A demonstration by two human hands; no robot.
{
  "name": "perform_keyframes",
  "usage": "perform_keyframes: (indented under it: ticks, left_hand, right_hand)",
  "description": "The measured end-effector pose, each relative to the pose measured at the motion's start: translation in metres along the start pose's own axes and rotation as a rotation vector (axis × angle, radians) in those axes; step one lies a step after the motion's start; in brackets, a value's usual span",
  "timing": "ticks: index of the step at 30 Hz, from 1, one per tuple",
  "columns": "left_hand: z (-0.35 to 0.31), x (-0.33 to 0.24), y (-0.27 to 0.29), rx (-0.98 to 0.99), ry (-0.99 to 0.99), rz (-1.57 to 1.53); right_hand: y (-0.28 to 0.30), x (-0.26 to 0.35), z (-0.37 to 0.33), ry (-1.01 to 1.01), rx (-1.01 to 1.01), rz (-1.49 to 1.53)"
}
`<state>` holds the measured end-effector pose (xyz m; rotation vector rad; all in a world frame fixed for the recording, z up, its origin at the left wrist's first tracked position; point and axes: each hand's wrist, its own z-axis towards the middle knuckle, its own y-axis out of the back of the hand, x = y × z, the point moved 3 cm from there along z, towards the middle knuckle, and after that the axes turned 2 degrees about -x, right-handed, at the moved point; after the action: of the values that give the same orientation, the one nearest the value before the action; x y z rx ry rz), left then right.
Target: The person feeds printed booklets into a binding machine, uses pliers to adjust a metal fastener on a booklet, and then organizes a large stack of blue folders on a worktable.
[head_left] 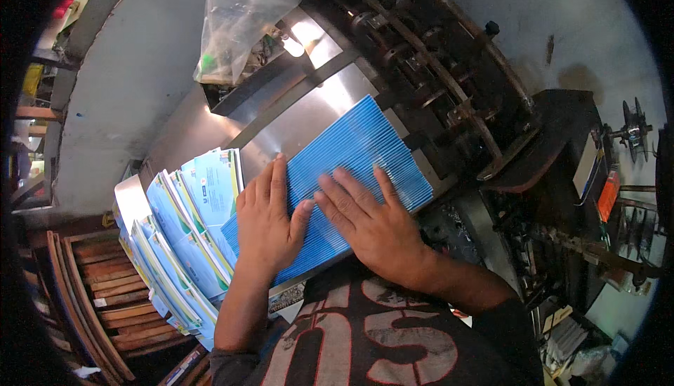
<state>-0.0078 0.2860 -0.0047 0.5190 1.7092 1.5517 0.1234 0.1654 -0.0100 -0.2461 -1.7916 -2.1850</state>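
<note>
A long blue ribbed layer [368,144], which looks like many blue booklet edges packed side by side, lies across the metal table [284,129] in front of me. On its left part my left hand [269,224] rests flat, with fingers stretched out and the thumb apart. My right hand [379,231] lies palm down over the middle, its fingers spread and slightly blurred. Neither hand grips anything. Left of my left hand lean several light-blue printed booklets [207,193] in fanned stacks, close against the ribbed layer's left end.
Beyond the ribbed layer stands a dark machine [428,59] with rods and rollers. A clear plastic bag [246,10] hangs over a dark metal tray [267,80]. Wooden slats [119,284] are at lower left. A dark cabinet [547,136] and an orange box [609,196] stand right.
</note>
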Motion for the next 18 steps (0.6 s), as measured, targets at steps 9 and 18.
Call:
perform_keyframes:
  ticks: [9,18]
  left_hand:
    - [0.005,0.007,0.0,0.012,0.016,-0.016]
    - [0.005,0.006,0.001,0.003,0.025,-0.034]
  right_hand:
    - [-0.003,0.0,-0.012,0.039,0.026,0.022]
    - [-0.003,0.002,-0.015,0.036,0.067,-0.002]
